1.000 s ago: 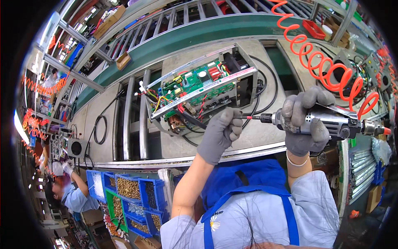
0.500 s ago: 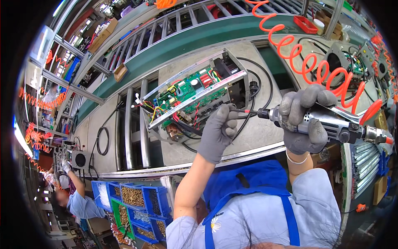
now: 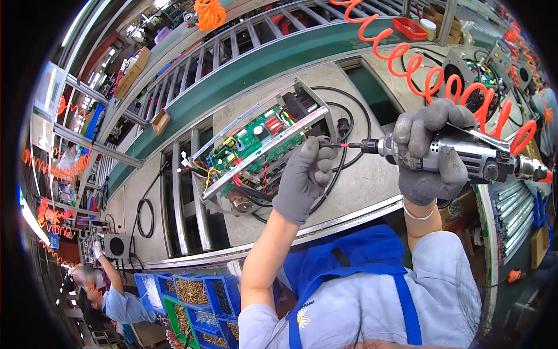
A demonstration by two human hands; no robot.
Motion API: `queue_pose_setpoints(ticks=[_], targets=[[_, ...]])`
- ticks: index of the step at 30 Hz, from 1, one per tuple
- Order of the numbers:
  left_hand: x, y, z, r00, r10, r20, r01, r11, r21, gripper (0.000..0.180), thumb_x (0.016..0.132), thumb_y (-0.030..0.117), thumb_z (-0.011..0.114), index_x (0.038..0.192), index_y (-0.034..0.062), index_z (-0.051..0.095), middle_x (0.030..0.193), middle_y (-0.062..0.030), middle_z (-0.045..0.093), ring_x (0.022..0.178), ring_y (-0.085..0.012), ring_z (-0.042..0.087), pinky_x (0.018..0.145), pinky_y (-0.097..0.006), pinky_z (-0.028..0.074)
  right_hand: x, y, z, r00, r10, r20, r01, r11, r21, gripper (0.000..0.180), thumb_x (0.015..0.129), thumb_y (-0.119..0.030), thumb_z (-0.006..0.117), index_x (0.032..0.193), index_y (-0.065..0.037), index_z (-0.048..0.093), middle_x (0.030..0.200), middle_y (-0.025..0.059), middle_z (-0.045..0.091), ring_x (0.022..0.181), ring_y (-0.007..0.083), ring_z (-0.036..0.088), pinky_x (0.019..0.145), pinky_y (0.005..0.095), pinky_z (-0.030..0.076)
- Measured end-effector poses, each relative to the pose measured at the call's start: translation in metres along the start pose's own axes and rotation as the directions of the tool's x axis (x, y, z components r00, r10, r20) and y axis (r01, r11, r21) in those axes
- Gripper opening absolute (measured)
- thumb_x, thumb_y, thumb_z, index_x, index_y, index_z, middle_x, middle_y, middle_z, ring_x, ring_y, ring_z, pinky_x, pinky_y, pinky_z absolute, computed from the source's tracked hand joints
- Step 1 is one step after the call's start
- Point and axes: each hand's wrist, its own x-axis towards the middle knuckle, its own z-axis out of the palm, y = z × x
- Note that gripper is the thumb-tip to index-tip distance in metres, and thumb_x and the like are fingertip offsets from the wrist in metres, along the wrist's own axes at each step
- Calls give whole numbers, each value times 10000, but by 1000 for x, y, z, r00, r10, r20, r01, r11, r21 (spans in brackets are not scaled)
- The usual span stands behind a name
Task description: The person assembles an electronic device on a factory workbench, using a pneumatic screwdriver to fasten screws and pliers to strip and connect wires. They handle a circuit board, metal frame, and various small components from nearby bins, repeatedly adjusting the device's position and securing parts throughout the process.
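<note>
My right hand (image 3: 433, 151), in a grey glove, is wrapped round a silver pneumatic screwdriver (image 3: 456, 158) held nearly level, its bit (image 3: 351, 145) pointing left. My left hand (image 3: 305, 180), also gloved, has its fingers pinched at the bit's tip; what is between them is too small to make out. Just left of and beyond that hand lies an open metal chassis (image 3: 264, 152) with a green circuit board (image 3: 249, 139), coloured wires and a black fan-like part at its far end. A coiled orange air hose (image 3: 433, 78) reaches the back of the screwdriver.
A black cable (image 3: 366, 125) loops beside the chassis on the grey worktop (image 3: 372, 174). Metal rollers (image 3: 180, 198) lie to the left. Blue bins (image 3: 192, 291) of small fasteners stand at lower left. A co-worker (image 3: 119, 296) works at far left; a green belt (image 3: 238, 75) runs behind.
The view has shifted, so the chassis sits a little further left in it. Both hands keep their grips, and the bit's tip stays at my left fingers, now slightly farther from the chassis.
</note>
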Motion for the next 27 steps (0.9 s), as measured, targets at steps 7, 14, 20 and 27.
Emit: queue_pose_setpoints(ticks=[7,14,20,27], targets=[[23,43,27,827,481,290,-283,-90,955,592,814,388,766,1284,82,578,1110,-209,663,1023,-284,664,814,-386,551,40,29,-7,995,-16,94,24,996,-86,273,934,-50,459,1196,9,508,805,85,588,613,128,552,677,354,531],[100,91,28,952,222,210,32,-755,655,1245,471,554,856,1522,169,312,1512,-236,323,1377,-455,324,1107,-555,272,71,68,-4,977,188,105,-142,929,-340,275,865,-33,519,1128,30,570,921,99,635,715,123,626,686,309,567],[103,87,24,950,226,217,18,-730,683,1118,451,495,803,1459,176,441,1421,-231,423,1314,-436,398,1088,-533,294,86,80,-5,950,204,237,-101,917,-386,278,865,-32,524,1135,1,581,994,98,641,712,122,634,589,236,502],[102,91,14,926,252,283,-29,-697,717,1044,442,463,792,1410,193,508,1357,-231,473,1275,-434,425,1075,-508,309,122,133,11,894,446,32,-416,855,-310,156,844,-108,650,981,-33,652,735,35,615,591,116,592,558,271,514]])
